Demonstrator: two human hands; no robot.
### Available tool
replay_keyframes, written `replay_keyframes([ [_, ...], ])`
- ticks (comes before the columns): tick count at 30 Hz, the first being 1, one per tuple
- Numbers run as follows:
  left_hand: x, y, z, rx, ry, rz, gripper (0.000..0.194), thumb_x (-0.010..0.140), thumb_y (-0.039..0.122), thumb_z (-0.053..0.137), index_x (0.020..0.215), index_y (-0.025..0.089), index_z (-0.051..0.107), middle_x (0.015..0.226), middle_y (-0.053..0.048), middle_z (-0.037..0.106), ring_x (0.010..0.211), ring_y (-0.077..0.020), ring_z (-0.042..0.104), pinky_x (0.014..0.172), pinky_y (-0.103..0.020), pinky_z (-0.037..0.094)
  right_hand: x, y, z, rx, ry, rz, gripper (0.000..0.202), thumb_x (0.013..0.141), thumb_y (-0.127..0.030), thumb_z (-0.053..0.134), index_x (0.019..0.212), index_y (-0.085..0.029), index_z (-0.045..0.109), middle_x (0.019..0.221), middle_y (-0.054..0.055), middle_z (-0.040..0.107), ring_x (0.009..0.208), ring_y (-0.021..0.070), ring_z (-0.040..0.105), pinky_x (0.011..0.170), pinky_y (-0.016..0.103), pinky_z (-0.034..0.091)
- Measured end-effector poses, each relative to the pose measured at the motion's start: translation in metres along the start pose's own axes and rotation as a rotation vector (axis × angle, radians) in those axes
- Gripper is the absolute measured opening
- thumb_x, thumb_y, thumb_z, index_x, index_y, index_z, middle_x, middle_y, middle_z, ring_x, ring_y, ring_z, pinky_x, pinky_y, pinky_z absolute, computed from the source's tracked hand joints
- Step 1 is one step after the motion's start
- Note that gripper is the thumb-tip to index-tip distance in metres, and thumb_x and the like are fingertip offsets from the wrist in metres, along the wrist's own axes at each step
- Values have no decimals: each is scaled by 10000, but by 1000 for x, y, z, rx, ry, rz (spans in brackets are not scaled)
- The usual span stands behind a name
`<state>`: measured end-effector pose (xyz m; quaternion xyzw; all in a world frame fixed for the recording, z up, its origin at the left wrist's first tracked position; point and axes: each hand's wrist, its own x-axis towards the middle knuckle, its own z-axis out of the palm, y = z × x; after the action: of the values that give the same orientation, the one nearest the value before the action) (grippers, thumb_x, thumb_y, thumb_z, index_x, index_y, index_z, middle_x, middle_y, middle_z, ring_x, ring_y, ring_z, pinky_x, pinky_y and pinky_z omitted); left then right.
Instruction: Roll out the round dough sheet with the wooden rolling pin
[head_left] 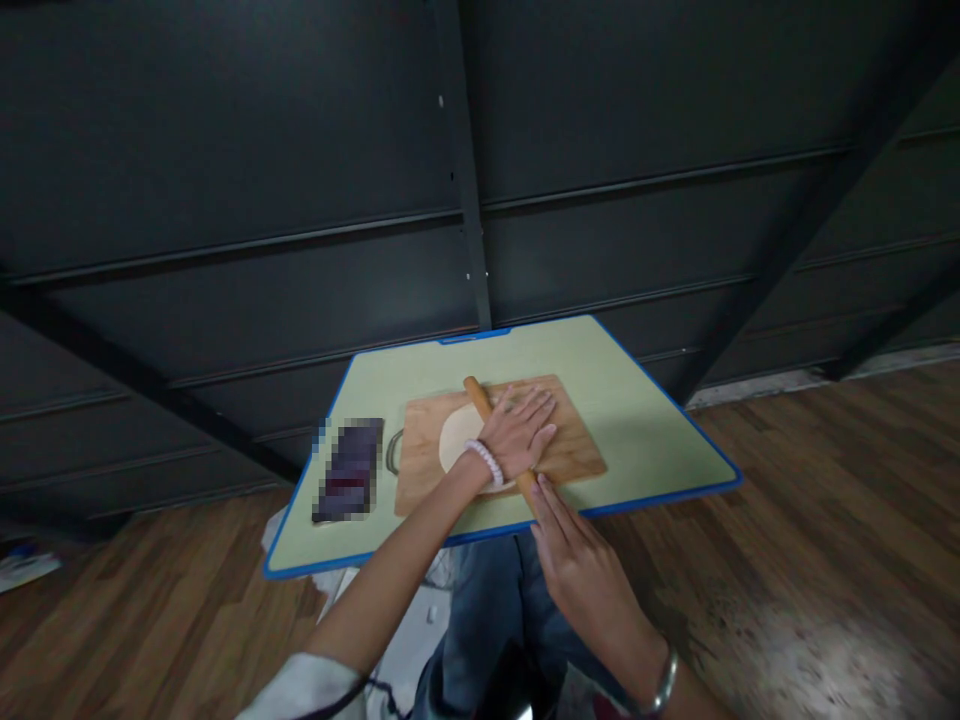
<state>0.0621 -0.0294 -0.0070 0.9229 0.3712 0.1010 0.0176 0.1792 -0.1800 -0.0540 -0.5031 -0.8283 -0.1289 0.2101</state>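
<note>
A wooden rolling pin (478, 393) lies slantwise over a round, flattened sheet of dough (454, 440) on a wooden cutting board (574, 440). My left hand (517, 435) is laid flat across the middle of the pin, fingers stretched out and pointing right. It hides part of the pin and some of the dough. Nearer to me, my right hand (581, 565) rests its straight fingers on the pin's near end, and that end is partly covered. A pale beaded bracelet circles my left wrist, and a metal bangle my right.
The board lies on a pale green folding table (645, 420) with blue edging. Left of the board's metal handle (393, 452) is a dark, pixelated flat object (351, 470). A dark panelled wall (300, 280) stands behind the table. My legs (487, 600) are under its near edge.
</note>
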Motion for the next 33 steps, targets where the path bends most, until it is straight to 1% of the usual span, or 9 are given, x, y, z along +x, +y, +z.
replay_keyframes([
  [4, 23, 5, 7, 9, -40, 16, 574, 987, 420, 115, 1430, 113, 311, 1519, -75, 283, 1428, -171, 145, 1171, -468, 48, -2, 11, -3, -9, 22, 32, 438, 918, -109, 391, 1344, -19, 442, 1386, 198, 468, 1294, 250, 431, 1008, 364, 453],
  [7, 39, 10, 12, -17, -55, 23, 588, 983, 442, 105, 1420, 118, 328, 1512, -64, 304, 1431, -178, 128, 1167, -481, 76, -2, 17, -4, -18, 23, 61, 421, 917, -105, 382, 1320, -23, 471, 1361, 196, 498, 1265, 252, 467, 982, 373, 471],
  [11, 60, 19, 17, -46, -52, 56, 555, 985, 424, 134, 1381, 130, 387, 1491, -61, 351, 1424, -186, 167, 1164, -495, 82, -1, 23, -4, -47, 2, 85, 406, 912, -100, 392, 1293, -10, 496, 1324, 203, 533, 1231, 261, 500, 972, 384, 474],
  [15, 75, 27, 20, -32, -1, 96, 516, 987, 391, 154, 1327, 134, 445, 1458, -68, 409, 1414, -184, 204, 1163, -508, 48, 0, 30, -4, -62, -24, 132, 407, 914, -101, 397, 1299, -7, 489, 1304, 201, 552, 1203, 258, 526, 966, 386, 474],
  [19, 82, 31, 18, 22, 92, 51, 497, 982, 368, 178, 1290, 114, 474, 1408, -99, 471, 1403, -196, 232, 1162, -514, 37, 0, 34, -4, -60, -34, 171, 409, 914, -99, 392, 1301, -9, 487, 1300, 202, 555, 1191, 256, 536, 960, 381, 478],
  [22, 79, 31, 19, 50, 140, -22, 474, 968, 335, 219, 1325, 111, 437, 1421, -111, 452, 1404, -210, 226, 1159, -530, 51, -1, 35, -3, -41, -36, 183, 415, 914, -102, 387, 1311, -33, 485, 1304, 194, 554, 1189, 253, 539, 957, 383, 482],
  [25, 68, 27, 21, 52, 131, -88, 487, 942, 295, 272, 1389, 123, 359, 1469, -105, 384, 1413, -222, 200, 1153, -552, 71, -4, 34, -1, 13, -26, 174, 453, 912, -114, 384, 1360, -81, 443, 1327, 168, 542, 1211, 234, 524, 963, 372, 480],
  [29, 44, 17, 20, 42, 104, -149, 514, 944, 315, 251, 1421, 137, 321, 1491, -84, 350, 1416, -227, 191, 1149, -559, 82, -7, 30, -2, 58, -40, 153, 543, 884, -69, 368, 1424, -126, 357, 1374, 140, 501, 1240, 206, 499, 950, 336, 492],
  [33, 15, 8, 16, 59, 105, -193, 508, 946, 313, 239, 1418, 154, 337, 1484, -73, 366, 1413, -224, 203, 1148, -561, 60, -4, 21, -8, 71, -83, 136, 581, 857, -27, 372, 1427, -143, 355, 1372, 132, 505, 1205, 196, 532, 919, 310, 511],
])
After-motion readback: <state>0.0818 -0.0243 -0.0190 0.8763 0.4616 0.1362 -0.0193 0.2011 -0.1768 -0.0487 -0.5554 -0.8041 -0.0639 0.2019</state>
